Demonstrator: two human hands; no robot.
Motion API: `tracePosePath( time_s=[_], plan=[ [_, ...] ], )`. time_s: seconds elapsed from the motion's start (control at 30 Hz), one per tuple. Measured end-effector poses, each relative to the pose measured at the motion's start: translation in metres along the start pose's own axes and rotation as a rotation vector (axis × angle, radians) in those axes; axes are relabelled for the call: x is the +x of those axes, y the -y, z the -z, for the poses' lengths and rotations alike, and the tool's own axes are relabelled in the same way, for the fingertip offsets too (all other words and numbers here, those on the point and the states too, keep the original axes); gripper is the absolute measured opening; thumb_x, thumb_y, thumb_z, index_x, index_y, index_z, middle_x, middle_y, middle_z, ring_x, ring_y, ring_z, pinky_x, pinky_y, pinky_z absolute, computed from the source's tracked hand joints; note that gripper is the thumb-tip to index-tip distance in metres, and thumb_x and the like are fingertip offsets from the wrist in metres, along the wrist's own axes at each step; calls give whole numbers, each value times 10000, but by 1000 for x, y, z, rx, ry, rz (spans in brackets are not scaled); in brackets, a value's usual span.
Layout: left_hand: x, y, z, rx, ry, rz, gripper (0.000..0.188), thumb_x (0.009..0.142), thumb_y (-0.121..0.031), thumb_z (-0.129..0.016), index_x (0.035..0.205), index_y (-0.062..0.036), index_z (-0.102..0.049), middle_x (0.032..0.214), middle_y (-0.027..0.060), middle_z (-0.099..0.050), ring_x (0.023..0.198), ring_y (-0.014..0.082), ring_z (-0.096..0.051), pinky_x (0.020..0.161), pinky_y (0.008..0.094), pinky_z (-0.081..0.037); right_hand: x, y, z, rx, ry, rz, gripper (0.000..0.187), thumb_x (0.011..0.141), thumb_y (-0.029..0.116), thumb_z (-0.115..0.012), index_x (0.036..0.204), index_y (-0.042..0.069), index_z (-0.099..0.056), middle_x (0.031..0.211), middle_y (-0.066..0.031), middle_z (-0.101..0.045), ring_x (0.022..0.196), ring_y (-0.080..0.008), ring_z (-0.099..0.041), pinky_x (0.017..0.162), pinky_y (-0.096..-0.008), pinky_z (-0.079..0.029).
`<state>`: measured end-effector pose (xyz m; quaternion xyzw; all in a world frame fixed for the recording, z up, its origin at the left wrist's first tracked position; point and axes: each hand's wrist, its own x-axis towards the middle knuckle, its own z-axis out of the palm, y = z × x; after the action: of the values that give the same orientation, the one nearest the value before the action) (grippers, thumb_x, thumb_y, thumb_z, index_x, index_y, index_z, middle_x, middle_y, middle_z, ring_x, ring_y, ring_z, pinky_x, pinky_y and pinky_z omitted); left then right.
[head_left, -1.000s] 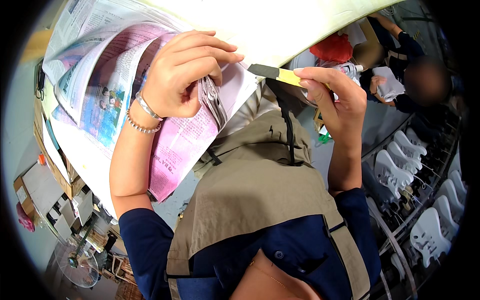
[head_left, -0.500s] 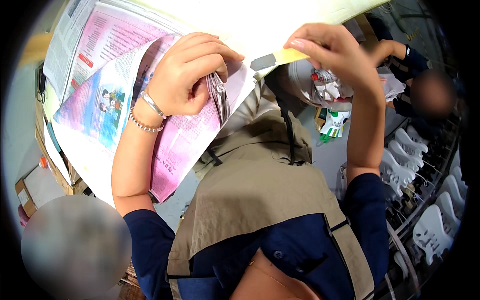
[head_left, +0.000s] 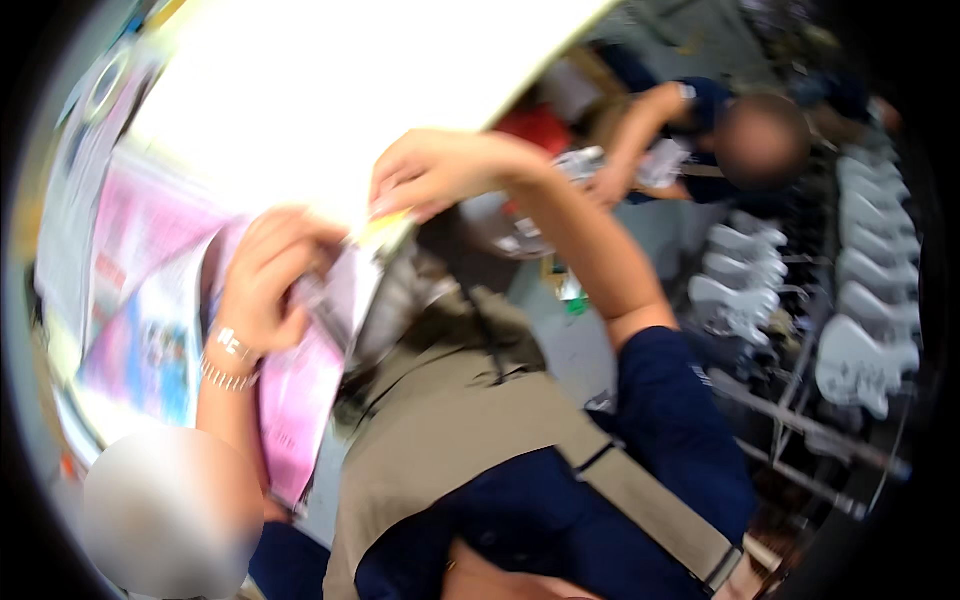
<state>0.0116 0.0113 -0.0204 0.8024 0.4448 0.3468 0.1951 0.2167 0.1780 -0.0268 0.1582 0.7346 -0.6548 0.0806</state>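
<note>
My left hand (head_left: pixel 268 275) is closed round a wad of folded paper (head_left: pixel 325 308) on a pink-printed newspaper (head_left: pixel 300 410). Its fingers curl over the top of the wad near the table edge. My right hand (head_left: pixel 432 178) pinches a yellow strip (head_left: pixel 388 226) at that edge, just to the right of my left fingers. Half a second ago the strip showed a dark grey patch at its end; motion blur hides that end now. What the strip is made of I cannot tell.
More newspapers (head_left: pixel 150 215) lie on the bright pale table (head_left: pixel 300 90), with a tape roll (head_left: pixel 108 85) at the far left. At the right, a co-worker's arm (head_left: pixel 640 130) reaches over some plastic bags. White guitar-shaped bodies (head_left: pixel 868 350) stand on racks.
My view has swung to the right. My right hand has brought the yellow strip in from the right, down close to my left hand. My left hand keeps its hold on the paper wad.
</note>
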Motion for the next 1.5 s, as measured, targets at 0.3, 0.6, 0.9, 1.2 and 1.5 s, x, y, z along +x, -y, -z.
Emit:
tracePosePath(
  time_s=[0.3,0.6,0.9,1.2,1.5],
  plan=[
    [3,-7,-7,47,-55,8,181,507,-124,-520,665,-37,-508,991,145,-670,928,350,-591,924,477,-437,-8,-1,-13,-9,-46,41,193,894,228,-665,952,49,-706,603,-14,-601,500,-75,-476,464,-236,-364],
    [9,-11,-5,84,-95,-50,155,519,-89,-527,661,-30,-510,920,116,-682,796,331,-550,766,412,-436,-18,1,-26,-45,-72,53,205,898,232,-665,949,37,-699,604,-15,-613,517,-78,-533,481,-236,-407],
    [-26,22,8,-332,-164,158,488,813,-516,-622,703,-47,-542,725,66,-577,741,239,-539,750,380,-434,-4,16,-77,94,-41,-70,169,913,190,-641,948,36,-700,706,-15,-645,553,-54,-560,471,-209,-435],
    [-12,31,2,-688,-299,92,130,776,-55,-678,675,-33,-599,718,61,-614,743,153,-567,737,291,-456,-17,26,-151,271,-36,-40,163,937,110,-600,976,-31,-671,701,-20,-632,560,-51,-544,480,-197,-445],
    [-20,45,5,-669,-366,10,642,905,-632,-493,682,-35,-567,735,86,-598,847,262,-619,868,422,-493,12,0,-287,-77,123,383,157,907,219,-651,952,78,-705,706,-71,-672,584,-177,-655,567,-291,-509]
  ],
)
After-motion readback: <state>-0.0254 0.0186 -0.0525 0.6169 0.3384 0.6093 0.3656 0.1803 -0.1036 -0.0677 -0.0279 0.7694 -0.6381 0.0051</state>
